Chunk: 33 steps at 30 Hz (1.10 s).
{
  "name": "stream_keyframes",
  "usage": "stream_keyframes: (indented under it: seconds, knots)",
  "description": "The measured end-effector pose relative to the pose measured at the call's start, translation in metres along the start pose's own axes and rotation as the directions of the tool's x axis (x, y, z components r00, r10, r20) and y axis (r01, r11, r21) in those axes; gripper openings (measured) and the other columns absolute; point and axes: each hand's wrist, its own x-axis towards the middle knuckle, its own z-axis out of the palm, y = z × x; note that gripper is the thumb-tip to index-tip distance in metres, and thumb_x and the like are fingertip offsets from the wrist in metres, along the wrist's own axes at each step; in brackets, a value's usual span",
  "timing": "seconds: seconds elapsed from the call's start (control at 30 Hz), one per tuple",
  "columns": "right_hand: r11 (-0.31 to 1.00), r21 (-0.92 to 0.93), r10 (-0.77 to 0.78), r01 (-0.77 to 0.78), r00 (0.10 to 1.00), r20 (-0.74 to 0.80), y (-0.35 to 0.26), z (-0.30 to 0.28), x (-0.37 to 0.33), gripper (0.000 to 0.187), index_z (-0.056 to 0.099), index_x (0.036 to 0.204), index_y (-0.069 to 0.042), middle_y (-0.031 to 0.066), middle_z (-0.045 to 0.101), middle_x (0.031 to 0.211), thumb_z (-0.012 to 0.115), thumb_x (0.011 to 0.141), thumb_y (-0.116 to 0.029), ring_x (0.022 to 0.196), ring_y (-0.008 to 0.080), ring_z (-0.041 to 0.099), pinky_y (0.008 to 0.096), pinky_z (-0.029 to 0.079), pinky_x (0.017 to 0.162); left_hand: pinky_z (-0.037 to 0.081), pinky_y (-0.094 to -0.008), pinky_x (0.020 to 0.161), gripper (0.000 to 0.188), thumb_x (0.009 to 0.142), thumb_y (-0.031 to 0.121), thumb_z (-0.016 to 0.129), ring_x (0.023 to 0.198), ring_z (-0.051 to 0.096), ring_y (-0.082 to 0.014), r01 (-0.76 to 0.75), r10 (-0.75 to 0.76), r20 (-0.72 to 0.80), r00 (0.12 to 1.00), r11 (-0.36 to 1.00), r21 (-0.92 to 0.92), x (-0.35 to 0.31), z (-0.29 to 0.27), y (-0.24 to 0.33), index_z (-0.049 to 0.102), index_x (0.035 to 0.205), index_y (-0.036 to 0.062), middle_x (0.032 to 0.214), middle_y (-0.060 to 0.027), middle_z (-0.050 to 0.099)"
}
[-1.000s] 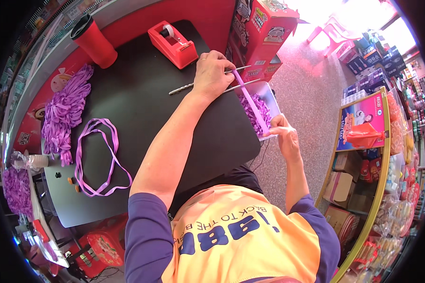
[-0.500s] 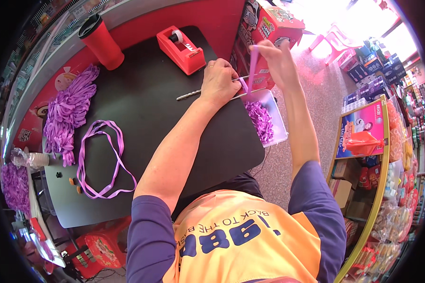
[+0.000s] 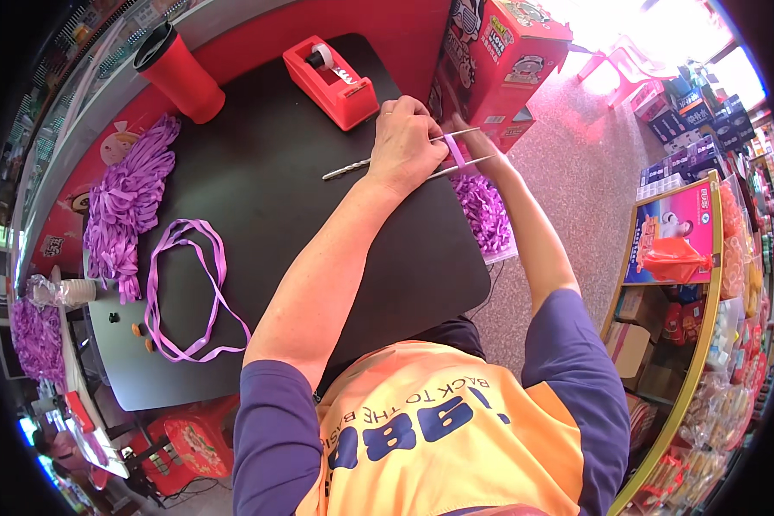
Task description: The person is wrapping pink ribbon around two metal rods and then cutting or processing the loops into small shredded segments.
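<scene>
At the table's far right corner, my left hand (image 3: 407, 146) is closed round two thin metal rods (image 3: 344, 171); a twisted, drill-bit-like end sticks out to its left. A purple ribbon (image 3: 454, 150) lies across both rods just right of that hand. My right hand (image 3: 477, 144) is beside the rod tips and partly behind them; motion smears its fingers, so its grip cannot be made out. Below the hands, a white bin (image 3: 501, 256) holds a heap of small purple ribbon pieces (image 3: 485, 211). A loose purple ribbon loop (image 3: 152, 301) lies on the black table (image 3: 292, 232).
A red tape dispenser (image 3: 331, 83) and a red tumbler (image 3: 183, 76) stand at the table's back. Bundled purple ribbons (image 3: 133, 202) hang over the left edge, near stacked cups (image 3: 76, 292). Right of the table are a red carton (image 3: 507, 56) and a goods-filled display shelf (image 3: 692, 344).
My right hand has swung down and toward me from above the rods, bringing the raised ribbon down across them. The left hand keeps its hold on the rods.
</scene>
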Motion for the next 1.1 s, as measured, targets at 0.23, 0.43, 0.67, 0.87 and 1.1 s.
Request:
stream_keyframes:
  seconds: [0.23,0.43,0.67,0.87,1.1]
  knots:
    - [0.964,0.237,0.159,-0.120,0.975,-0.152,-0.066,0.031,-0.111,0.057,0.060,0.114,0.003,0.0063,0.063,0.099,0.028,0.100,-0.042,0.098,0.0160,0.054,0.0294,0.038,0.094,0.039,-0.0383,0.093,0.019,0.066,0.014,0.068,0.105,0.049,-0.0288,-0.059,0.061,-0.027,0.998,0.997,0.043,-0.003,0.003,-0.006,0.073,0.083,0.0073,0.103,-0.0080,0.058]
    - [0.965,0.175,0.230,-0.193,0.948,-0.218,-0.107,0.018,-0.110,0.061,0.067,0.103,0.003,0.0031,0.057,0.084,0.032,0.098,-0.047,0.083,0.0139,0.049,0.0284,0.038,0.082,0.039,-0.0382,0.093,0.021,0.067,0.016,0.067,0.104,0.050,-0.0284,-0.076,0.076,0.010,0.997,0.995,0.069,-0.001,0.000,-0.007,0.073,0.087,0.0095,0.105,-0.0077,0.059]
    - [0.915,0.301,0.330,-0.270,0.928,-0.171,-0.120,0.010,-0.097,0.060,0.072,0.090,-0.003,-0.0025,0.054,0.070,0.036,0.096,-0.050,0.067,0.0068,0.043,0.0225,0.034,0.064,0.043,-0.0366,0.089,0.025,0.068,0.012,0.067,0.098,0.053,-0.0298,-0.129,0.139,-0.063,0.988,0.981,0.143,-0.004,0.000,-0.004,0.070,0.093,0.0069,0.101,-0.0106,0.060]
    - [0.871,0.317,0.424,-0.374,0.900,-0.102,-0.109,-0.006,-0.089,0.063,0.070,0.092,-0.004,-0.0018,0.064,0.079,0.034,0.094,-0.056,0.070,0.0047,0.048,0.0216,0.035,0.065,0.050,-0.0347,0.070,0.014,0.085,0.007,0.053,0.076,0.063,-0.0239,0.263,-0.315,-0.012,0.949,0.812,-0.522,-0.035,0.010,0.055,0.062,0.092,-0.0010,0.090,-0.0128,0.065]
    - [0.852,0.369,0.419,-0.371,0.906,-0.058,-0.115,-0.004,-0.087,0.067,0.070,0.091,-0.001,0.0000,0.063,0.074,0.035,0.093,-0.059,0.066,0.0086,0.052,0.0224,0.039,0.064,0.041,-0.0466,0.087,0.053,0.095,0.052,0.029,0.101,0.050,-0.0293,0.472,-0.303,0.604,0.737,-0.410,-0.781,-0.051,0.054,0.083,0.048,0.109,0.0046,0.101,-0.0131,0.052]
